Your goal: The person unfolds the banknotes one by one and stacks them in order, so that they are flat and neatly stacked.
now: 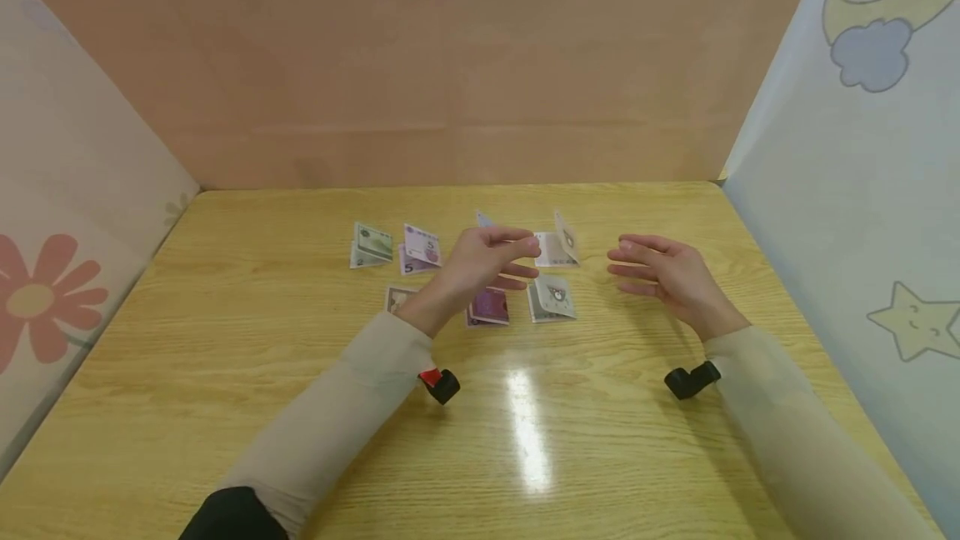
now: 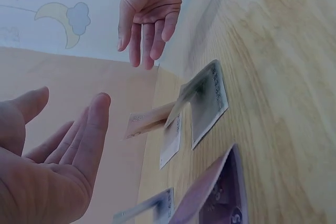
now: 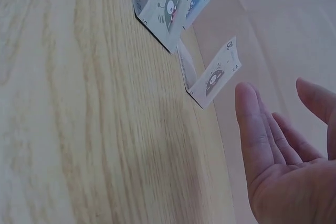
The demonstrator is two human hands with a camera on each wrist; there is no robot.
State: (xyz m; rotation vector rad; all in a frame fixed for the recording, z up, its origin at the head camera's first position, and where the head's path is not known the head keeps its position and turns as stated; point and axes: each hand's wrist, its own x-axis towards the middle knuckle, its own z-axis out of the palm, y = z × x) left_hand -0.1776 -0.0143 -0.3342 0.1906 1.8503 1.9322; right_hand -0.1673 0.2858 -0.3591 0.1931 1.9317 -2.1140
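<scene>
Several folded paper banknotes stand half-opened on the table in two rough rows. At the back are a green note (image 1: 374,241), a light purple note (image 1: 422,246), a bluish note (image 1: 483,220) mostly hidden by the left hand, and a pale note (image 1: 567,238). A brownish note (image 1: 396,297), a dark purple note (image 1: 490,307) and a grey-white note (image 1: 556,296) with a cartoon monster make up the front row. My left hand (image 1: 487,261) hovers over the middle notes, its fingers extended and holding nothing. To their right, my right hand (image 1: 672,279) is raised, empty, with fingers extended leftward.
The wooden table (image 1: 255,357) meets an orange-pink back wall (image 1: 450,65). Side panels printed with a flower (image 1: 30,301) and a star (image 1: 915,321) border it left and right. A black wrist strap piece (image 1: 692,379) hangs by the right sleeve.
</scene>
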